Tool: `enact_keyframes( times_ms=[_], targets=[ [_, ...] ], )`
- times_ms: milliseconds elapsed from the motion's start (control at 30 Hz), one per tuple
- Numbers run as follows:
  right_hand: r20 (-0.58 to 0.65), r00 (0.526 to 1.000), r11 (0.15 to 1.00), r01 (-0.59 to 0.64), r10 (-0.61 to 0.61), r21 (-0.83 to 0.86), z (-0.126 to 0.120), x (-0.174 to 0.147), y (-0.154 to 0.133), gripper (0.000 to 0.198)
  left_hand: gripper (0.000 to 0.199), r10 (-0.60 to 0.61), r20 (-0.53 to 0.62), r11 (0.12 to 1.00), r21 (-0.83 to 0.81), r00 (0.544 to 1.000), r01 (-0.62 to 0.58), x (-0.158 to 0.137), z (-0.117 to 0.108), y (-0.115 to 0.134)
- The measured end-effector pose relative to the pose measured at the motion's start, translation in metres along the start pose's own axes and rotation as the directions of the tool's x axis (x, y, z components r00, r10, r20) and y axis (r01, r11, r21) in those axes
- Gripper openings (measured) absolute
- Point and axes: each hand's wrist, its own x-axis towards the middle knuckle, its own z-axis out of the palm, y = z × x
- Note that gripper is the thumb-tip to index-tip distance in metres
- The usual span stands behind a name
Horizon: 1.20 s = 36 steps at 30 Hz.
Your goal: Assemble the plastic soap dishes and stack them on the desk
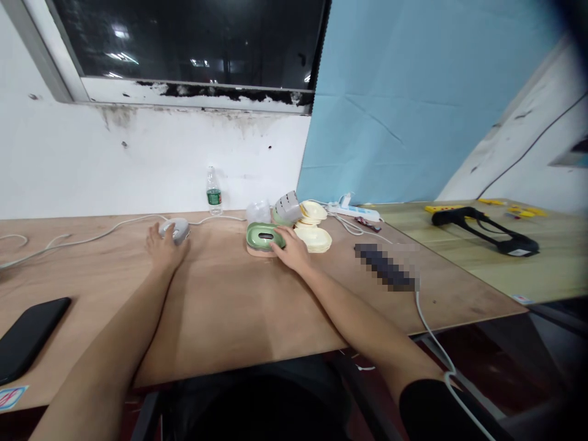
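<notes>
At the left of the tabletop my left hand (164, 248) is curled round a small grey-white rounded object (180, 229), whose kind I cannot make out. My right hand (294, 248) grips the right end of a green oval plastic piece (264, 235) with a dark slot in its top. Beneath that piece lies a pinkish oval part (260, 252). Just right of my right hand are cream-coloured oval pieces (316, 239), partly covered by it. Behind it a grey slotted plastic part (288, 207) leans at a tilt, beside a clear plastic piece (258, 211).
A plastic bottle (214, 195) stands by the wall. White cables and a power strip (356, 212) lie at the back right, a pixelated dark object (386, 266) nearer. A black phone (30, 337) is at the left, a black frame-like object (487, 229) on the right-hand table.
</notes>
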Motion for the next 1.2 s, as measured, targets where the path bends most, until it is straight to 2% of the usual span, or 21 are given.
enact_keyframes(
  times_ms=[100, 167, 233, 367, 467, 600, 667, 767, 833, 933, 1000, 1100, 1200],
  targets=[
    [0.0, 1.0, 1.0, 0.006, -0.006, -0.005, 0.001, 0.0, 0.003, 0.042, 0.075, -0.139, 0.027, 0.99, 0.017, 0.99, 0.139, 0.012, 0.006, -0.017],
    [0.002, 1.0, 1.0, 0.007, -0.007, -0.006, 0.001, 0.0, 0.004, 0.042, 0.078, -0.183, 0.147, 0.983, -0.003, 0.972, 0.186, 0.018, 0.011, -0.025],
    [0.005, 1.0, 1.0, 0.002, -0.002, -0.009, 0.0, -0.001, 0.005, 0.041, 0.075, -0.204, 0.219, 0.977, -0.016, 0.954, 0.213, 0.022, 0.015, -0.03],
    [-0.007, 1.0, 1.0, -0.011, 0.011, -0.029, -0.001, 0.0, 0.004, 0.04, 0.07, -0.208, 0.185, 0.972, -0.073, 0.961, 0.224, 0.017, 0.015, -0.031],
    [-0.031, 0.999, 0.999, -0.012, 0.011, -0.03, -0.002, 0.0, 0.002, 0.038, 0.067, -0.152, 0.177, 0.973, -0.149, 0.972, 0.179, 0.007, 0.011, -0.025],
    [-0.057, 0.998, 1.0, -0.001, -0.001, -0.023, -0.002, 0.0, 0.001, 0.034, 0.072, -0.02, 0.247, 0.976, -0.206, 0.969, 0.073, -0.01, 0.008, -0.012],
    [-0.066, 0.998, 1.0, 0.009, -0.01, -0.02, -0.002, 0.0, 0.001, 0.033, 0.076, 0.104, 0.306, 0.968, -0.248, 0.946, -0.026, -0.018, 0.007, -0.002],
    [-0.082, 0.996, 1.0, 0.02, -0.021, -0.012, -0.002, 0.0, 0.0, 0.031, 0.073, 0.287, 0.369, 0.933, -0.317, 0.884, -0.171, -0.03, 0.007, 0.014],
    [-0.096, 0.995, 1.0, 0.026, -0.027, -0.007, -0.002, 0.0, -0.001, 0.03, 0.075, 0.35, 0.387, 0.915, -0.337, 0.853, -0.222, -0.035, 0.007, 0.024],
    [-0.117, 0.992, 0.999, 0.045, -0.045, -0.002, -0.004, 0.0, -0.002, 0.029, 0.072, 0.41, 0.327, 0.894, -0.328, 0.851, -0.305, -0.037, 0.004, 0.034],
    [-0.132, 0.989, 0.998, 0.065, -0.064, 0.002, -0.005, 0.0, -0.004, 0.028, 0.068, 0.438, 0.211, 0.873, -0.331, 0.874, -0.358, -0.036, -0.001, 0.038],
    [-0.148, 0.983, 0.993, 0.113, -0.109, 0.016, -0.005, -0.002, -0.008, 0.027, 0.067, 0.401, -0.01, 0.84, -0.396, 0.916, -0.372, -0.036, -0.011, 0.043],
    [-0.163, 0.966, 0.976, 0.212, -0.203, 0.043, -0.003, -0.004, -0.015, 0.029, 0.066, 0.397, -0.111, 0.781, -0.482, 0.911, -0.398, -0.042, -0.019, 0.051]
  ],
)
